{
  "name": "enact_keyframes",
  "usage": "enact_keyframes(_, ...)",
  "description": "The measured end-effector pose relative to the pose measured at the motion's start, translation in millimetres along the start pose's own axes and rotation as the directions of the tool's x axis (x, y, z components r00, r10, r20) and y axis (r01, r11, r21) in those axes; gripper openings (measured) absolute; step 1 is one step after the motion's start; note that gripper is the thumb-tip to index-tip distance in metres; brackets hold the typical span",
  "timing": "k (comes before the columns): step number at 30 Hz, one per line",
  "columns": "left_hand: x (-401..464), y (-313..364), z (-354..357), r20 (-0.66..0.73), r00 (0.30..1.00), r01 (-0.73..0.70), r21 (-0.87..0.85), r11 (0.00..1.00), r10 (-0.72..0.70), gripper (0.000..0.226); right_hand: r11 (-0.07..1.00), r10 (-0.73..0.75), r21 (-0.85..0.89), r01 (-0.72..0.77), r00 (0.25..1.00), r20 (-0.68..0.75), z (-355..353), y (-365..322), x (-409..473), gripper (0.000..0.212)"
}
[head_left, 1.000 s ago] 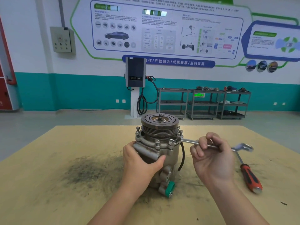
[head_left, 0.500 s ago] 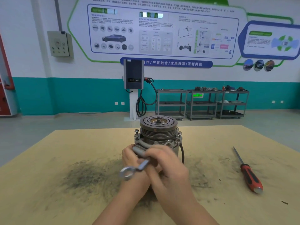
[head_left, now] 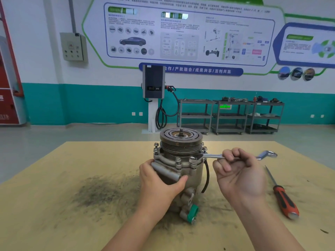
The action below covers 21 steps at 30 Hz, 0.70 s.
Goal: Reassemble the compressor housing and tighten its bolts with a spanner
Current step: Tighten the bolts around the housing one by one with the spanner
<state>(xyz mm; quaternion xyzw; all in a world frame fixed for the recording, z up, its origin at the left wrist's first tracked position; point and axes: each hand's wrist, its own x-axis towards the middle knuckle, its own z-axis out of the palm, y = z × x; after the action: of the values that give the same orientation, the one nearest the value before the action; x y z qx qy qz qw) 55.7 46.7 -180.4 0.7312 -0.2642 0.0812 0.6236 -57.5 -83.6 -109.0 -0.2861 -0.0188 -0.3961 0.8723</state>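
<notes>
Dark stain [head_left: 101,192]: a grey, dusty patch on the yellow table [head_left: 54,205], at the left of the compressor.
Left hand [head_left: 159,180]: it grips the compressor body from the left side; the fingers go around the back, the thumb presses on the front.
Compressor [head_left: 183,165]: it stands upright near the middle of the table, the pulley [head_left: 181,140] on top, a green cap [head_left: 192,213] at the bottom front.
Bolts: several stand around the flange under the pulley; one front bolt [head_left: 178,161] is just beside the spanner head.
Spanner [head_left: 213,156]: it lies almost level, one end sits on a bolt at the front right of the flange, the other end sticks out past the right hand.
Right hand [head_left: 239,171]: the fingers are curled around the spanner shaft, palm turned up.
Screwdriver [head_left: 282,196]: red and black handle, it lies on the table at the far right, apart from the hand.
</notes>
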Motion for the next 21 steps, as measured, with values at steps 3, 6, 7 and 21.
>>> enact_keyframes(3,0.4,0.1,-0.3,0.002,1.000,0.007,-0.007,1.000,-0.007,0.089,0.998,0.048,-0.028,-0.048,0.999,-0.007,-0.6,-4.4,11.6,0.011)
enact_keyframes(6,0.2,0.5,-0.3,0.007,1.000,0.006,0.004,1.000,-0.006,0.086,0.991,0.101,-0.095,-0.099,0.995,0.015,1.5,-9.8,19.3,0.012)
enact_keyframes(7,0.2,0.7,-0.5,0.010,1.000,0.005,0.008,1.000,-0.005,0.082,0.988,0.115,-0.108,-0.112,0.993,0.020,1.1,-10.8,21.9,0.012)
enact_keyframes(21,-1.6,5.0,0.4,-0.003,1.000,0.020,0.023,1.000,-0.020,0.084,0.768,-0.413,-0.430,0.475,0.880,0.234,-9.3,18.7,-49.9,0.025)
